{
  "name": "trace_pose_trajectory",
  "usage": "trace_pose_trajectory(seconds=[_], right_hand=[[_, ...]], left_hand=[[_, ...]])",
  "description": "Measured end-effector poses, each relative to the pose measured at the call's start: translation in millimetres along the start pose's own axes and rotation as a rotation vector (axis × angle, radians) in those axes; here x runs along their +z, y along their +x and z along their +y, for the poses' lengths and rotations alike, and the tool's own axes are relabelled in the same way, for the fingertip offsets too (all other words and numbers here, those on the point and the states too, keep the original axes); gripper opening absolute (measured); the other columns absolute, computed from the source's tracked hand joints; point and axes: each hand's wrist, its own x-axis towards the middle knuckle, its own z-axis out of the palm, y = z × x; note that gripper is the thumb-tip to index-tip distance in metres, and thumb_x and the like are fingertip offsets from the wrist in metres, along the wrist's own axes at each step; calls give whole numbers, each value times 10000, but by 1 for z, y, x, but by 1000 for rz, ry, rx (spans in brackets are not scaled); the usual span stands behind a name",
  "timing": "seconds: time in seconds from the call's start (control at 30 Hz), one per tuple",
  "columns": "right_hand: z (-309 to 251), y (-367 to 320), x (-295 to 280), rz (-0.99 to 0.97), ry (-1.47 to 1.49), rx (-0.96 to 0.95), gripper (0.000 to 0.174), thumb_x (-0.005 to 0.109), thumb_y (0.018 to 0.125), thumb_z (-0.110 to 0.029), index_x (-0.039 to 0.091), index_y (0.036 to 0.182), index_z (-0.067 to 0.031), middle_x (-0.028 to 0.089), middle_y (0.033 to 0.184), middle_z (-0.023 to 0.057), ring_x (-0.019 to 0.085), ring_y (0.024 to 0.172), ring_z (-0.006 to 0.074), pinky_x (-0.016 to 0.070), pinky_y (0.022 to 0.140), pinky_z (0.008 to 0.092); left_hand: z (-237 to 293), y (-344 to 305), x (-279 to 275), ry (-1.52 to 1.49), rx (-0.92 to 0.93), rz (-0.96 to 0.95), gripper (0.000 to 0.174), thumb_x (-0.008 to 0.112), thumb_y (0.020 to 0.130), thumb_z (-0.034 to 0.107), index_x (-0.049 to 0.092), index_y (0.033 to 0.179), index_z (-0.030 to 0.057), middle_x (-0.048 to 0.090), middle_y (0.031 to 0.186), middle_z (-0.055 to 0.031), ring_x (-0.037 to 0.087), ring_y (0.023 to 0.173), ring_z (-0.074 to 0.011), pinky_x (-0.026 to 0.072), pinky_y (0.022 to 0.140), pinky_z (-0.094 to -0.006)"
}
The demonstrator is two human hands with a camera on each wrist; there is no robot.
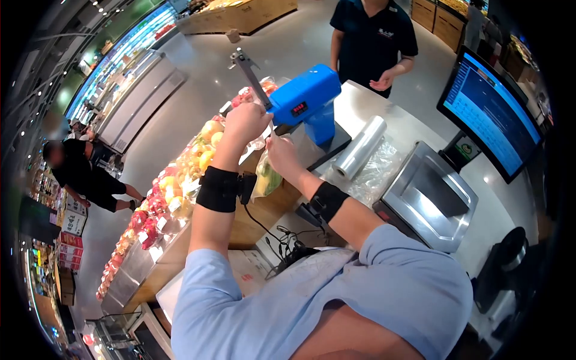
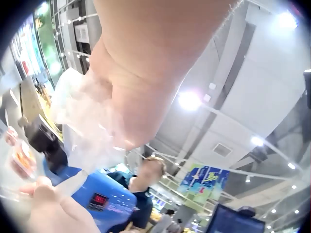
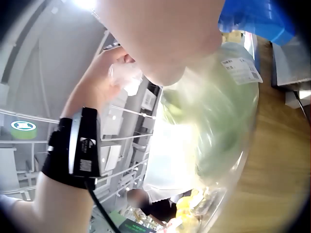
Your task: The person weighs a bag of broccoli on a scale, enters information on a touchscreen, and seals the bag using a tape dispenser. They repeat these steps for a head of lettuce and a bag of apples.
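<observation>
A clear plastic bag of green produce (image 1: 266, 176) (image 3: 221, 121) with a white label hangs below my hands, beside a blue machine (image 1: 309, 96) (image 2: 109, 194) with a red display. My left hand (image 1: 247, 125) (image 2: 129, 107) grips bunched plastic (image 2: 92, 116) at the machine's near end, by its metal arm. Lower and to its right, my right hand (image 1: 284, 157) (image 2: 60, 211) pinches the twisted neck of the bag (image 2: 73, 183). Its fingers are mostly hidden in the right wrist view.
Packed fruit (image 1: 174, 186) lines the counter's left side. To the right are a plastic film roll (image 1: 361, 147), a metal scale (image 1: 429, 195) and a monitor (image 1: 492, 114). A person in a dark shirt (image 1: 375, 42) stands across the counter; another person (image 1: 90, 174) is at far left.
</observation>
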Motion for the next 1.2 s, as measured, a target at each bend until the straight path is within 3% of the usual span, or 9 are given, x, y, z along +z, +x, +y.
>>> trace_pose_trajectory(seconds=[0.17,0.3,0.4,0.53,0.6,0.67,1.03,1.07,1.2], right_hand=[[13,-14,-96,100,97,122,272,462,938,-222,584,800,-22,607,749,215,579,781,439,430,693,522],[23,-19,-165,180,36,223,233,617,862,-199,595,974,4,624,945,227,569,921,431,443,794,483],[58,-24,-200,344,-219,105,498,656,822,-174,491,1246,29,525,1226,238,499,1150,396,406,969,427],[78,-45,-251,395,-273,175,519,639,835,-226,485,1265,20,494,1273,233,483,1181,385,397,988,415],[87,-61,-273,408,-253,209,442,625,842,-235,538,1202,5,531,1222,218,516,1137,372,419,958,404],[94,-80,-301,355,-258,291,342,628,838,-222,598,1105,-10,578,1135,193,554,1069,361,444,912,397],[94,-125,-343,376,-164,364,217,643,840,-222,661,951,-36,652,839,121,645,807,247,505,739,338],[90,-129,-346,368,-116,362,212,655,833,-217,657,942,-36,648,784,105,639,751,227,500,703,326],[68,-150,-365,185,-174,458,183,668,823,-200,649,896,-33,621,721,71,580,652,160,465,622,293]], left_hand=[[74,8,-7,-566,70,-105,364,622,848,309,681,723,-28,631,585,-120,626,558,-198,487,593,-335],[128,44,37,-664,172,-7,413,605,849,319,660,708,-65,619,592,-157,618,569,-237,472,582,-356],[172,74,70,-689,345,76,428,584,843,336,668,729,-67,621,604,-170,622,594,-261,484,629,-371],[236,113,102,-850,192,-53,398,558,847,329,686,765,-38,640,727,-214,631,726,-333,483,716,-418],[260,128,121,-911,195,-130,390,542,850,331,693,796,-24,650,826,-262,635,836,-415,483,797,-466],[288,149,144,-935,216,-23,358,573,848,301,681,729,-18,637,657,-138,610,617,-228,467,622,-354],[310,151,158,-919,231,-5,392,625,847,314,658,905,-73,670,758,-156,664,683,-230,503,617,-356],[309,139,158,-894,148,-118,525,584,841,423,650,929,-91,655,878,-286,646,888,-408,504,785,-445],[305,38,134,-750,232,-52,532,594,857,457,657,999,-52,668,930,-260,648,927,-388,499,822,-428]])
